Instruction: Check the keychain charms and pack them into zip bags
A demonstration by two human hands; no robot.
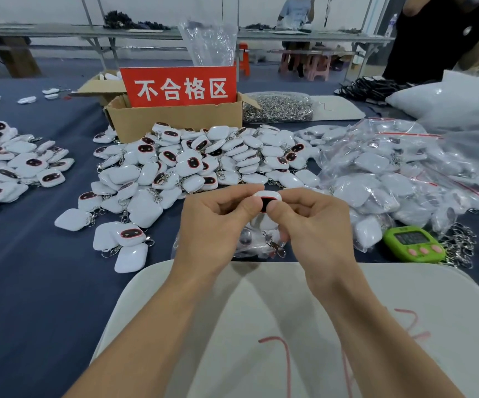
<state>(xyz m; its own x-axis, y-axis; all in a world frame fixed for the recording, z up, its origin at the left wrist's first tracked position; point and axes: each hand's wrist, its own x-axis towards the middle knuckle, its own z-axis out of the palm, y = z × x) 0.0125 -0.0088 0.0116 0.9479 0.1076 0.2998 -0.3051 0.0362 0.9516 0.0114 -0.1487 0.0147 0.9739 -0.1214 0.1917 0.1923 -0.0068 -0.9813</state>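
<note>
Both hands meet at centre on 1 charm. The left hand pinches its 9 o'clock end with thumb and curled fingers, and the right hand pinches its 3 o'clock end the same way. The charm's width therefore runs 9 to 3, with its dark, red-rimmed face tilted toward the camera and its clasp hanging toward 6. Neither hand is nearer; they share it evenly. This looks like the check, and the next move turns on where the charm goes. From the hands, a clear bag lies just beneath at 6, the bagged heap at 2 and the loose pile at 12. Behind the pile at 11, the box bears a red sign reading 不合格区, the reject zone. The timer at 4 has digits too small to read, and the red marks on the mat are illegible.
</note>
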